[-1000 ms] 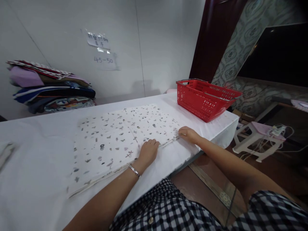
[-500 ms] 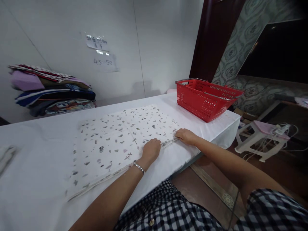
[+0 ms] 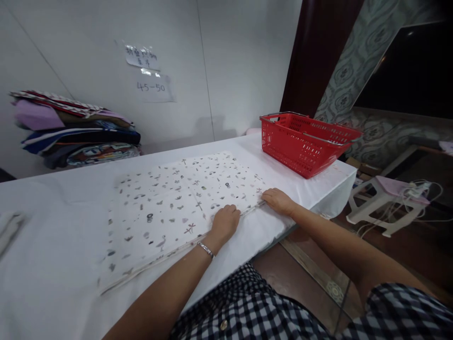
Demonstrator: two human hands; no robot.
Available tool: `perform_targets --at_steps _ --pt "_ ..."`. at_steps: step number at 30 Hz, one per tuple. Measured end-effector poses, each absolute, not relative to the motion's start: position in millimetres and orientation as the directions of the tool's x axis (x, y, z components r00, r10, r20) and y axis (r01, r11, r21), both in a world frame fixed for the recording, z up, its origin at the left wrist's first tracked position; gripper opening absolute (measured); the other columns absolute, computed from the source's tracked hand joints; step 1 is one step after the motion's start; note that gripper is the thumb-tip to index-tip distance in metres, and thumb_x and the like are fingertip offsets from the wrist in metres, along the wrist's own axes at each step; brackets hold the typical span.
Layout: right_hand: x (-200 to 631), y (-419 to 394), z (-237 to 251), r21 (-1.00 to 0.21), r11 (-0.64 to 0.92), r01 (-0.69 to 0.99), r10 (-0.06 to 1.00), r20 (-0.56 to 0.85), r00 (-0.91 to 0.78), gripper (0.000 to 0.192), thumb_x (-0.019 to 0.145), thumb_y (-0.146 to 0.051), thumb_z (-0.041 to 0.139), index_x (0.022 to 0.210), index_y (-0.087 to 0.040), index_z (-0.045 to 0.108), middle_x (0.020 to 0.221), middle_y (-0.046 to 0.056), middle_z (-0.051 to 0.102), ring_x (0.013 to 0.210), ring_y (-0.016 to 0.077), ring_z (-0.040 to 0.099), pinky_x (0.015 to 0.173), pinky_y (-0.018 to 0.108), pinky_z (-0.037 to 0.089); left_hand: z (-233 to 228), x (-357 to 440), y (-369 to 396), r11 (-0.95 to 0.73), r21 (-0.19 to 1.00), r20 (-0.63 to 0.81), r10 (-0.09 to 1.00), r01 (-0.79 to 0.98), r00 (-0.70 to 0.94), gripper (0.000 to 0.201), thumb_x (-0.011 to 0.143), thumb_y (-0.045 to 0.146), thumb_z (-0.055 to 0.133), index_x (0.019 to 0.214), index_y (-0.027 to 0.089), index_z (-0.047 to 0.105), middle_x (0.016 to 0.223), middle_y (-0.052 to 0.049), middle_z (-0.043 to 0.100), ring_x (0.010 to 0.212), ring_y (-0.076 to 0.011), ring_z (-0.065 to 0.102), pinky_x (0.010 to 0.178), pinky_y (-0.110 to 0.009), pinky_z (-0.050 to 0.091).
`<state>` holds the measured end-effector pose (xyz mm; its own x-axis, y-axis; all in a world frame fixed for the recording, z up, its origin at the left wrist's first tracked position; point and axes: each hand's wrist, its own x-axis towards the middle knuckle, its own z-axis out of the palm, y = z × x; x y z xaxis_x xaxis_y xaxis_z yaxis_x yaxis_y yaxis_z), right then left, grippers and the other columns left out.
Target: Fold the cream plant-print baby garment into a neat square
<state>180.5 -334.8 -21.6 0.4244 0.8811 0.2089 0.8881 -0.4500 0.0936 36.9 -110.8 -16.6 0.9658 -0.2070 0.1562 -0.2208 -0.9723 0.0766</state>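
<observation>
Cloth [image 3: 177, 203], white with small dark printed figures, is lying flat on the table [image 3: 53, 264], folded so that its long near edge is running from about 8 o'clock up to 2 o'clock across the view. Both hands are resting on that edge. The left hand [image 3: 223, 222] is pressing palm down near the middle of the edge, fingers [image 3: 230, 210] loosely curled and laid on the fabric rather than closed round it. The right hand [image 3: 279, 200] is sitting at the cloth's near right corner, at about 3 o'clock from the left hand, its fingers bent over the edge; whether they are pinching the layers or only touching them cannot be told. The bulk of the cloth is lying at 11 o'clock from both hands, stretching away toward the wall. The right hand is nearer the corner, the left nearer the long run of edge.

The table is covered in a plain white sheet. A red basket [image 3: 304, 146] is standing at 1 o'clock, well apart from the cloth. A stack of folded fabrics [image 3: 74, 130] is lying at 10 o'clock against the wall, under two paper notes [image 3: 148, 75]. A white stool [image 3: 382, 198] with cables is standing on the floor at 3 o'clock.
</observation>
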Motion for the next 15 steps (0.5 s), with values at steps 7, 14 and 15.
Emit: perform_targets --at_steps 7,14,15 --pt "176 -337 -24 0.029 -0.446 0.895 0.874 0.228 0.428 0.025 0.088 -0.014 0.04 0.097 -0.015 0.063 0.1 0.01 0.061 0.093 0.0196 0.051 0.081 0.032 0.038 -24 37 -110 -0.968 0.054 0.194 -0.231 -0.245 0.953 0.018 0.089 0.015 0.04 0.084 0.018 0.057 0.09 -0.006 0.056 0.088 -0.02 0.049 0.073 -0.033 0.04" --pt "170 -335 -27 0.031 -0.503 0.864 0.841 0.248 0.48 0.026 0.086 -0.011 0.04 0.096 -0.015 0.064 0.099 0.01 0.062 0.092 0.0207 0.053 0.082 0.034 0.04 -31 34 -112 -0.965 0.058 0.223 -0.237 -0.256 0.945 0.016 0.089 0.016 0.041 0.087 0.017 0.057 0.089 -0.006 0.056 0.088 -0.0197 0.049 0.073 -0.033 0.041" --pt "169 -335 -28 0.032 -0.504 0.863 0.842 0.243 0.482 0.026 0.085 -0.011 0.04 0.095 -0.015 0.064 0.099 0.01 0.062 0.092 0.021 0.053 0.081 0.034 0.04 -32 33 -112 -0.963 0.065 0.218 -0.24 -0.26 0.946 0.016 0.09 0.017 0.041 0.086 0.017 0.057 0.09 -0.006 0.057 0.088 -0.0199 0.05 0.073 -0.033 0.041"
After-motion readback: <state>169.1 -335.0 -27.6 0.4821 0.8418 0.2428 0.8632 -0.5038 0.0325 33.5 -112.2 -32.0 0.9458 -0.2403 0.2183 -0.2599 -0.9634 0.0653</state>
